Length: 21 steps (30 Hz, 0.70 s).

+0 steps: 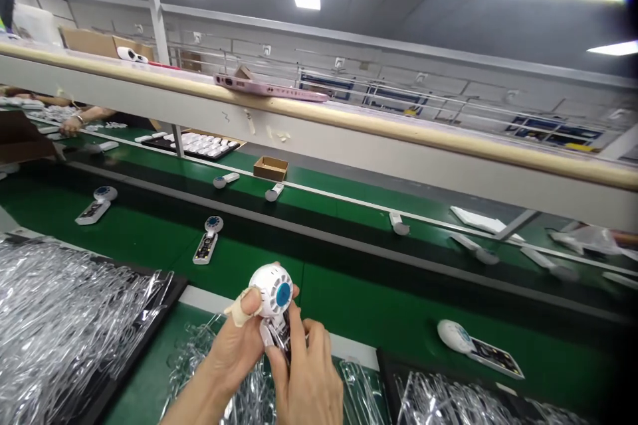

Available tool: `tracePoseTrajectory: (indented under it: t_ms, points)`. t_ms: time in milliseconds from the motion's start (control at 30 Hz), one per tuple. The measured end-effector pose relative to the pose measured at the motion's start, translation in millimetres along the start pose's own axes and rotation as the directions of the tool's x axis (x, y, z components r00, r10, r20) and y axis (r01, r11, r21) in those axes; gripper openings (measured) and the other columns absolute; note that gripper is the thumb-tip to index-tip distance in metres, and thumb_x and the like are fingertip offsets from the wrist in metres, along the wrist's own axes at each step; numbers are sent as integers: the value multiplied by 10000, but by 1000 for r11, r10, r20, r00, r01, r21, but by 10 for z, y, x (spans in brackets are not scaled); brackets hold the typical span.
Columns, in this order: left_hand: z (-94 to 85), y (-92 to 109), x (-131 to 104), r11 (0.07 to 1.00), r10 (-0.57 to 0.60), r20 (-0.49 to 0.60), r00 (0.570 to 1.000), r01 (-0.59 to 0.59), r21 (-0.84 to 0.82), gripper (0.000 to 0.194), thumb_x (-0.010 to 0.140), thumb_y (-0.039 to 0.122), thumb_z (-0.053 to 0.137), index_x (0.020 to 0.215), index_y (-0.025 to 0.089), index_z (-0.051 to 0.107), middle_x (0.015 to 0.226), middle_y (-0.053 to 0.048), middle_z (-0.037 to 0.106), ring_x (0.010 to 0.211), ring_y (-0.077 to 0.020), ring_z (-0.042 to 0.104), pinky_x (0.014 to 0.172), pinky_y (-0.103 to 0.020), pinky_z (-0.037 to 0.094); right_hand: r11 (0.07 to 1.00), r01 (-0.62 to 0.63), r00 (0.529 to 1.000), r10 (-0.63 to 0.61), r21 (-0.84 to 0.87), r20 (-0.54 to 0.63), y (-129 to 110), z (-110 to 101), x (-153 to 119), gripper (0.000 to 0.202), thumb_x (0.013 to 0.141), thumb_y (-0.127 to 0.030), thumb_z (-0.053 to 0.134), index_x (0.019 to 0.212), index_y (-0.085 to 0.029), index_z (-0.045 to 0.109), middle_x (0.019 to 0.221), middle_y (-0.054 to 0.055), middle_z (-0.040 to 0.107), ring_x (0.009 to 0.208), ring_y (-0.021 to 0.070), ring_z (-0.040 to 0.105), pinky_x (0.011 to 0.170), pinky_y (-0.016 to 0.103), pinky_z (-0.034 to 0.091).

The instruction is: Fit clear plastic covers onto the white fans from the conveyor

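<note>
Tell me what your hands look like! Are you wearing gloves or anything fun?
No gloves! My left hand has a cream-coloured wrap around the thumb, with a loose end sticking out. My right hand is bare, and I can't see any rings. No sleeve shows on my left forearm either.

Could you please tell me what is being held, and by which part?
Both hands hold a white device: the left hand grips its round head, while the right hand's fingers are at its open handle.
</note>
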<state>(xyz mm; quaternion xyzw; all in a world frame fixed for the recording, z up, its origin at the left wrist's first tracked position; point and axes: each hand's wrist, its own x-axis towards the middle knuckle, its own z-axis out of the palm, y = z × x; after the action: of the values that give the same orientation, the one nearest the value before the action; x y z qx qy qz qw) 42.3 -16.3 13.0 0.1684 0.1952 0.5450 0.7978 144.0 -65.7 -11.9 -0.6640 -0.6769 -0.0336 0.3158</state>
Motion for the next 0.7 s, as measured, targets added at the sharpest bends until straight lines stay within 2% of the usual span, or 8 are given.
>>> tracePoseTrajectory:
  t_ms: [67,133,267,400,533,567,633,700]
  points:
    - [-9,7,-15,1000,15,-9,1000,-15,6,716,715,405,693,1346,202,421,982,-109,703,934,-284,643,923,-428,433,1000,15,1000,-15,15,-21,20,32,-71,496,916,-491,274,1356,-286,375,950,123,567,818,294,599,595,405,524]
    - [-21,14,-16,1000,28,-27,999,-28,7,730,702,411,703,1343,201,426,985,-109,703,951,-292,638,934,-432,425,997,-2,1000,1,74,12,72,56,-143,499,925,-470,267,1406,-336,284,1034,122,581,882,301,605,607,397,531]
    - [-6,-41,-14,999,9,-40,999,-7,47,740,673,443,720,1326,222,450,1060,-110,682,1050,-305,594,970,-432,394,968,-111,979,67,227,194,213,59,-214,507,949,-443,214,1444,-366,135,965,66,626,654,208,644,424,269,475]
    - [7,-201,-59,958,44,-101,994,-13,286,692,629,502,735,1235,233,540,1221,-98,605,1194,-288,483,1024,-384,335,980,-7,986,-27,200,163,374,-47,-156,525,940,-437,297,1441,-352,167,863,42,610,643,197,626,456,266,487]
    - [-47,-339,-113,823,5,-286,958,159,545,614,611,477,749,1128,183,596,1207,-115,606,1125,-291,532,950,-382,400,982,132,978,-151,135,142,476,-146,-99,497,896,-452,420,1380,-390,330,940,58,612,801,249,621,577,337,520]
    - [-58,-365,-122,804,14,-324,946,182,566,602,623,505,726,1109,173,599,1168,-120,625,1089,-297,555,903,-391,435,977,99,982,-126,186,140,486,-145,-89,463,900,-448,410,1358,-390,370,965,54,614,837,247,615,623,346,520]
    - [-60,-415,-135,765,107,-346,932,145,628,577,617,543,704,1045,166,619,1076,-113,662,1022,-300,591,854,-397,468,928,-106,990,64,358,127,496,-105,-54,406,924,-426,344,1308,-346,446,1011,50,616,889,222,604,707,335,504]
    - [-39,-468,-145,669,258,-281,924,39,742,536,582,555,715,963,185,644,1003,-95,681,974,-292,610,878,-398,465,753,-387,920,354,532,168,504,-32,5,403,931,-426,280,1157,-256,567,945,52,631,839,196,605,699,302,485]
